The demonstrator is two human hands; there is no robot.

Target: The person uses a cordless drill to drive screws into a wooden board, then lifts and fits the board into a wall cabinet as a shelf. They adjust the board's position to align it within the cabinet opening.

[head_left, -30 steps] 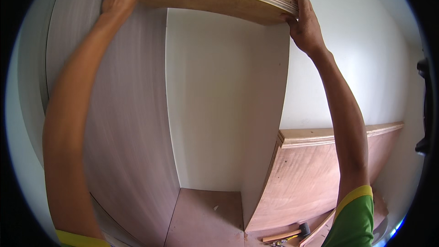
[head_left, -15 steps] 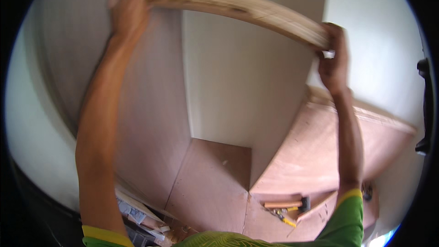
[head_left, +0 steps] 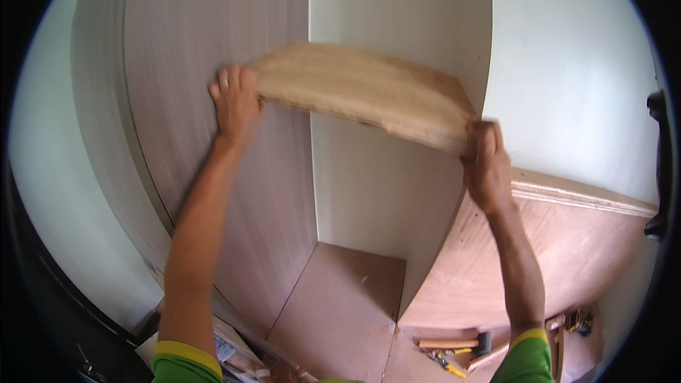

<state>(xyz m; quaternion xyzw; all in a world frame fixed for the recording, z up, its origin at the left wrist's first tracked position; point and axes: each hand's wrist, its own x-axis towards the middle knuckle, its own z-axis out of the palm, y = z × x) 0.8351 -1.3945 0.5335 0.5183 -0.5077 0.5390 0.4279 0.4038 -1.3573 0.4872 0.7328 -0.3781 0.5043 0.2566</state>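
Observation:
A pale plywood board (head_left: 362,92) lies roughly flat between two upright cabinet panels, its top face toward me. My left hand (head_left: 234,103) grips its left end against the brown wood-grain side panel (head_left: 206,135). My right hand (head_left: 486,163) grips its right front corner beside the white upright panel (head_left: 443,227). Both arms reach up from the lower edge in green sleeves with yellow cuffs. The board is blurred.
The cabinet floor (head_left: 340,305) is brown board, with a white back panel (head_left: 369,184) behind. A lower plywood unit (head_left: 567,234) stands to the right. A hammer (head_left: 457,344) and small tools lie on the floor at lower right. Papers (head_left: 227,347) lie at lower left.
The board has come down from the top of the cabinet opening to about mid-height, both hands still gripping its ends. The view has tilted downward, showing more floor.

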